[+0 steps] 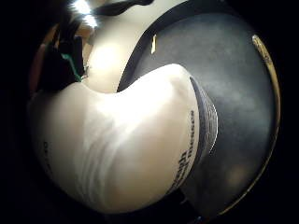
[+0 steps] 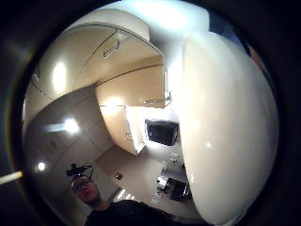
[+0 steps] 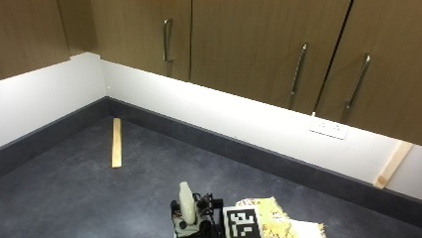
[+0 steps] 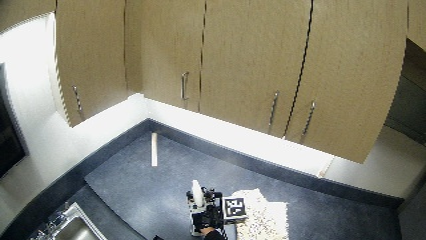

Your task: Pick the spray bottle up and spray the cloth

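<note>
The gloved right hand (image 3: 198, 218) is down at the near edge of the dark grey counter (image 3: 79, 193), and it's got the spray bottle (image 3: 187, 202) in it. The bottle stands upright, pale body sticking up out of the black glove. Honestly the fingers are mostly buried under the glove gear in the outside view, so I can't see exactly how they wrap. Still, the bottle fills most of both palm views and sits clear of the counter, so the hand looks to be gripping it around the body.

From the little finger side the white bottle sits right against the palm, with a dark band and some printed lettering on its side, and the counter lies beyond it. From the thumb side the bottle's smooth pale wall bulges across a big part of the picture.

The cloth (image 3: 280, 218) lies flat on the counter just beside the hand, yellowish with a pattern, not touching the bottle as far as I can tell. Well beyond the hand, toward the wall, a wooden stick (image 3: 117, 142) lies on the counter. Wooden cabinets (image 3: 264, 44) hang above the white backsplash.
</note>
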